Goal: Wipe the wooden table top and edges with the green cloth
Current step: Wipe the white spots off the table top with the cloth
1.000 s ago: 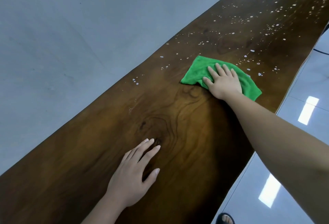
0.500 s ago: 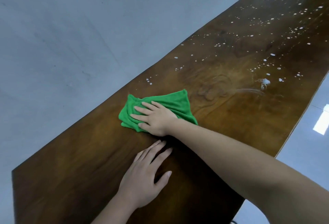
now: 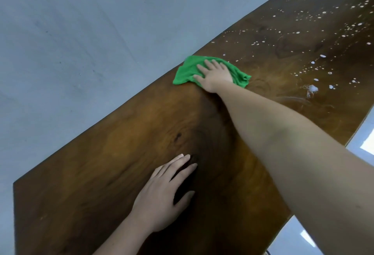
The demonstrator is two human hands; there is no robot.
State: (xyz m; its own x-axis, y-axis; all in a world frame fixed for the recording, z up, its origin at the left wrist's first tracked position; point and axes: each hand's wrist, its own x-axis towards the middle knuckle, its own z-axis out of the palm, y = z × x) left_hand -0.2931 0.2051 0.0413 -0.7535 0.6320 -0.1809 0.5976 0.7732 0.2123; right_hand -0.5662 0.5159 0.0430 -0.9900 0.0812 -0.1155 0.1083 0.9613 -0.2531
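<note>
- Filling the left of the scene, a plain grey-blue wall [image 3: 70, 52] meets the far long edge of the wooden surface [image 3: 121, 163].
- The wooden surface runs as a slant from near left to far right. It is dark brown, with a grain knot near its middle.
- Left grip [image 3: 159, 200]: palm down on the near part of the surface, fingers straight and slightly spread, released and holding nothing.
- Green cloth [image 3: 184, 72]: bunched and lying flat at the far edge of the surface, its left corner right at the line where the wood meets the wall.
- Right grip [image 3: 217, 76]: laid flat on top of the green cloth, fingers straight and fanned toward the wall. It presses the cloth onto the wood and is not curled round it. The bare forearm reaches across from the near right.
- White droplets [image 3: 312, 88]: scattered over the far right part of the surface, beyond the cloth. The largest blob lies to the right of the cloth, apart from it.
- Glossy pale floor tiles [image 3: 362, 143] show past the near right edge of the surface.
</note>
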